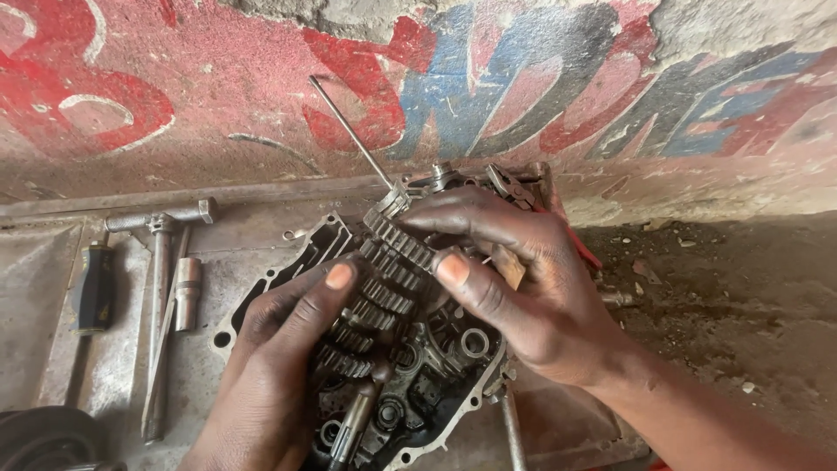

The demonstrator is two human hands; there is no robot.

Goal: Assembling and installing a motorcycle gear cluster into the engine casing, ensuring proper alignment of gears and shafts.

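Two hands, left hand (279,366) and right hand (523,288), have fingers closed around the gear cluster (384,279) at frame centre, seating it in the open crankcase (436,384); judged next: shafts need aligning with their bores.

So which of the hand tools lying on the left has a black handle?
The screwdriver farthest left: its grip is black with a yellow mark. The T-handle wrench and the socket tool beside it are bare grey metal.
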